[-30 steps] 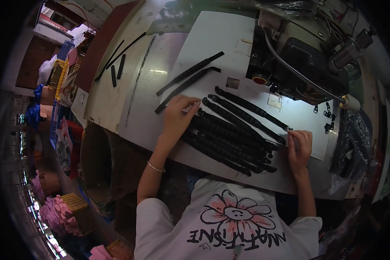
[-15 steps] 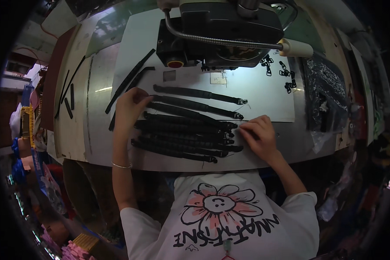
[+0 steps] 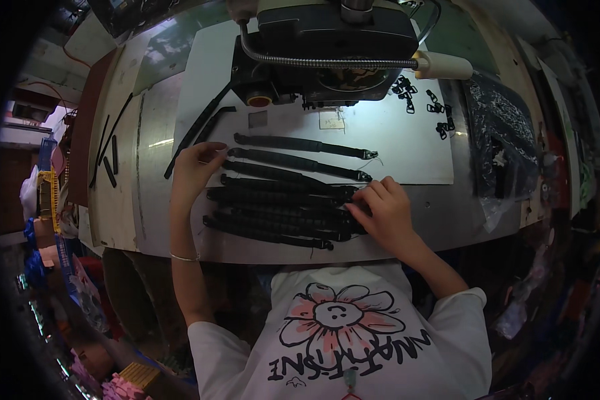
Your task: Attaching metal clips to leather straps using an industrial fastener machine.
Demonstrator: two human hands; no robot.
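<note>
Several padded black straps lie side by side across the table in front of me, with small buckles and loose threads at their right ends. One strap (image 3: 280,170), third from the top, runs between my two hands. My left hand (image 3: 197,170) is closed, thumb and fingertips pinched at the left end of this strap. At the right ends of the bunch, my right hand (image 3: 385,212) has its fingers closed on a buckled strap end. Its fingertips cover part of that end. Above this strap, two more straps (image 3: 280,143) lie spaced apart; a tighter pile (image 3: 273,217) lies nearest me.
A dark sewing machine (image 3: 320,33) with a flexible metal lamp neck (image 3: 327,63) hangs over the far side. Loose black buckles (image 3: 440,110) are scattered at far right, beside a clear plastic bag (image 3: 500,140). Thin black strips (image 3: 113,153) lie at left.
My right hand has moved left, from beside the strap ends onto them. My left hand stays near the straps' left ends. The view has shifted slightly.
</note>
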